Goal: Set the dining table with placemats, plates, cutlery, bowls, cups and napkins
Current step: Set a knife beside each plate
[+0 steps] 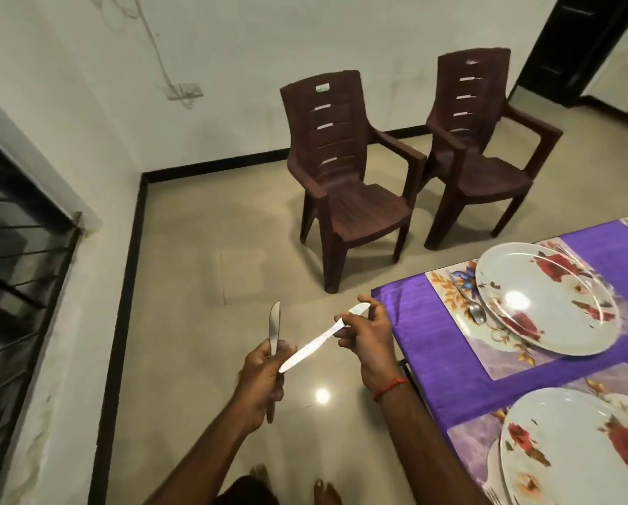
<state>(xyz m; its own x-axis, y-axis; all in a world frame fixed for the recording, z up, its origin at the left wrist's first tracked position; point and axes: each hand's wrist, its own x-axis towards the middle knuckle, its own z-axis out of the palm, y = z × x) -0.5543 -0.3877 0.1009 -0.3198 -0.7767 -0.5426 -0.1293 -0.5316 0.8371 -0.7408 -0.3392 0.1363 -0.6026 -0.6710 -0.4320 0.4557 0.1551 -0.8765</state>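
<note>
The left hand (259, 377) gripped a steel knife (274, 331) upright; the right hand (365, 338) pinched a white knife (321, 338) over the floor, left of the table (432, 344). It would sit best laid gently beside the far plate (545, 297), opposite the spoon (474, 308), blade inward.
</note>
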